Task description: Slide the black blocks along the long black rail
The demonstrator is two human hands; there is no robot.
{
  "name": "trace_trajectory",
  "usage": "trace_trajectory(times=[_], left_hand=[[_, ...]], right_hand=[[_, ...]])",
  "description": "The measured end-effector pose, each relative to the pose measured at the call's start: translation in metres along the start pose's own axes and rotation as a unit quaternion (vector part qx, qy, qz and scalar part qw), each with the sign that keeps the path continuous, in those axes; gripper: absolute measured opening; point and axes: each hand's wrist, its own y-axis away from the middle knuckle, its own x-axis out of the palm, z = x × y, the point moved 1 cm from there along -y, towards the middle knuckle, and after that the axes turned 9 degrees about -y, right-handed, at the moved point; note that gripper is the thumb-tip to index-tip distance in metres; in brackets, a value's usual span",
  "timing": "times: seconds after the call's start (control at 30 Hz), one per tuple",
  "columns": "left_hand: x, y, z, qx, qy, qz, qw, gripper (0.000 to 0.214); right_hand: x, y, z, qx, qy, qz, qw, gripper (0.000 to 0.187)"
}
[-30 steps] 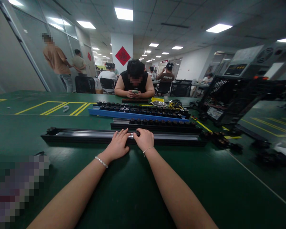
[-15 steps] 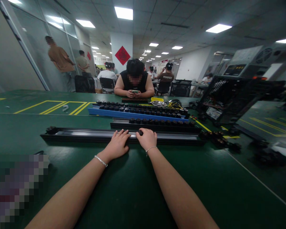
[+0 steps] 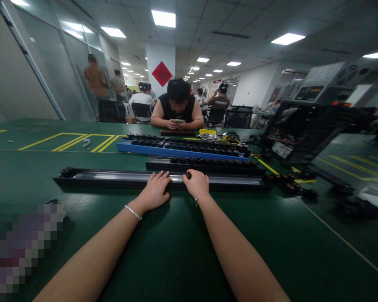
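A long black rail (image 3: 107, 178) with a shiny groove lies across the green table (image 3: 176, 251) in front of me. My left hand (image 3: 154, 193) rests on the rail's near edge with its fingers stretched out flat. Just to its right, my right hand (image 3: 198, 183) is curled over the rail, its fingertips pinching a small black knob (image 3: 188, 175) that sits in the groove. Both wrists wear thin bracelets.
Behind lie a second black rail (image 3: 204, 164) with a row of black knobs and a further one on a blue tray (image 3: 176, 150). Loose black parts (image 3: 290, 184) lie at the right, near a black crate (image 3: 302, 130). A person (image 3: 178, 105) sits opposite, holding a phone.
My right hand has slid the small black knob a little to the right along the rail. My left hand has stayed put. A person in the background walked to the right.
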Motion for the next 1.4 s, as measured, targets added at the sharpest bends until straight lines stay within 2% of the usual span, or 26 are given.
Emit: trace_trajectory(times=[0.53,1.4], left_hand=[[0.000,0.000,-0.001,0.000,-0.015,0.001,1.000,0.048],[-0.004,-0.001,-0.002,-0.005,-0.019,0.015,1.000,0.050]], right_hand=[[-0.009,0.000,-0.003,0.018,0.024,0.012,0.999,0.030],[-0.022,-0.002,-0.024,-0.013,0.045,0.001,0.999,0.030]])
